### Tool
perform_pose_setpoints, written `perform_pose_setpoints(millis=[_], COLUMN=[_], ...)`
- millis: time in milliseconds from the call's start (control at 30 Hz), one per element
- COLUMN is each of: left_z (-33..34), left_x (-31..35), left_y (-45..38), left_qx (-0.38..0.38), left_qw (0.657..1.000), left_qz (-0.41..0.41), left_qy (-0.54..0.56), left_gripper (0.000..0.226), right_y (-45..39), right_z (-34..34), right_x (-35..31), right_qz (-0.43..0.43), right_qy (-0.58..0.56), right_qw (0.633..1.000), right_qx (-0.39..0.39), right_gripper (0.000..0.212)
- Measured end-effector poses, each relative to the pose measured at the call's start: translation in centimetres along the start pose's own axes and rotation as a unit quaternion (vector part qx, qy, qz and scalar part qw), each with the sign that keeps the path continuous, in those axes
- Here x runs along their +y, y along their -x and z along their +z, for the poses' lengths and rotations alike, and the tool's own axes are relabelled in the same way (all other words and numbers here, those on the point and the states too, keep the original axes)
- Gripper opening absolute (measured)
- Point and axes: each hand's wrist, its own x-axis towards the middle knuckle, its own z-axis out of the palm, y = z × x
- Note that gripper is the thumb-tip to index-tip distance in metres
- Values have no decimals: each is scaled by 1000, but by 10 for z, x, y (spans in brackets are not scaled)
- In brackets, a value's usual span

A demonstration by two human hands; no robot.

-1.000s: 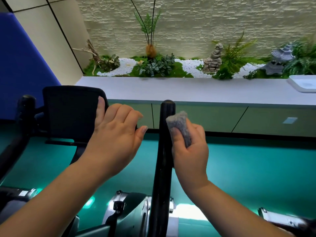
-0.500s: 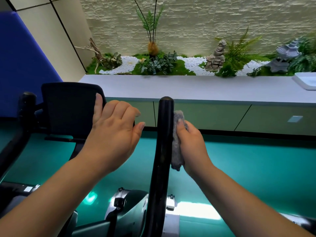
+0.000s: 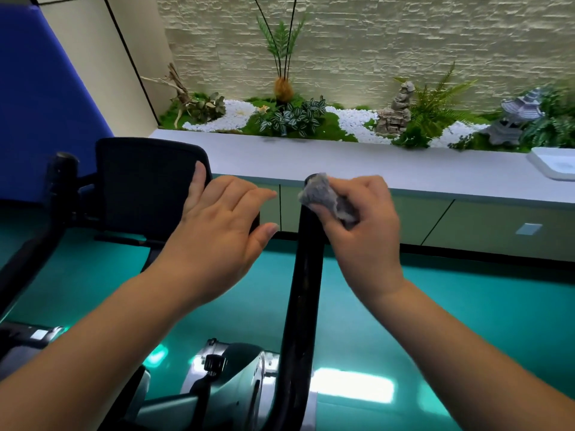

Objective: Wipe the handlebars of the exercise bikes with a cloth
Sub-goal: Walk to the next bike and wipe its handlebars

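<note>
The top end of the black right handlebar [image 3: 303,293] is covered by the grey cloth [image 3: 326,199], and its lower end runs out of view at the bottom edge, at about six o'clock. The right hand [image 3: 362,227] holds that cloth bunched against the bar's tip, thumb and curled fingers pinching it; most of the cloth is hidden inside the grip, so its full shape cannot be made out. The left hand [image 3: 217,225] lies at about nine o'clock from the cloth, fingers relaxed and nearly straight, resting on the right edge of the black console screen [image 3: 143,185]; whether the palm touches the screen cannot be told. At far left a second black handlebar [image 3: 46,209] is blurred, its lower part cut off by the frame. The bike body [image 3: 236,377], grey and partly hidden behind the bar and the left forearm, sits at about six o'clock. Counted: two hands, one cloth, two handlebars, one screen. Beyond, at twelve o'clock, a long grey counter [image 3: 389,169] carries a white tray [image 3: 557,164] cut off at the right edge, and behind it stand one stone figure [image 3: 396,110] and one small pagoda lantern [image 3: 518,116] among plants and white pebbles.
</note>
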Motion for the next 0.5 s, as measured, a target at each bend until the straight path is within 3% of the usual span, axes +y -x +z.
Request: perform_pose_setpoints(millis=[167,367,500], left_z=[-11,-20,-17], left_x=[-12,-17,-17], left_y=[4,3,3], left_qx=[-13,2,8], left_qw=[999,999,998], left_qz=[29,47,52], left_qy=[12,-23,-38], left_gripper=[57,50,54], right_y=[-11,-47,-76], right_z=[-6,-8,0], right_x=[-12,-31,-43], right_qz=[-61,-158,-200], right_qy=[125,247,321], right_qw=[984,934,880], right_qx=[-115,-203,-287], right_gripper=[32,30,31])
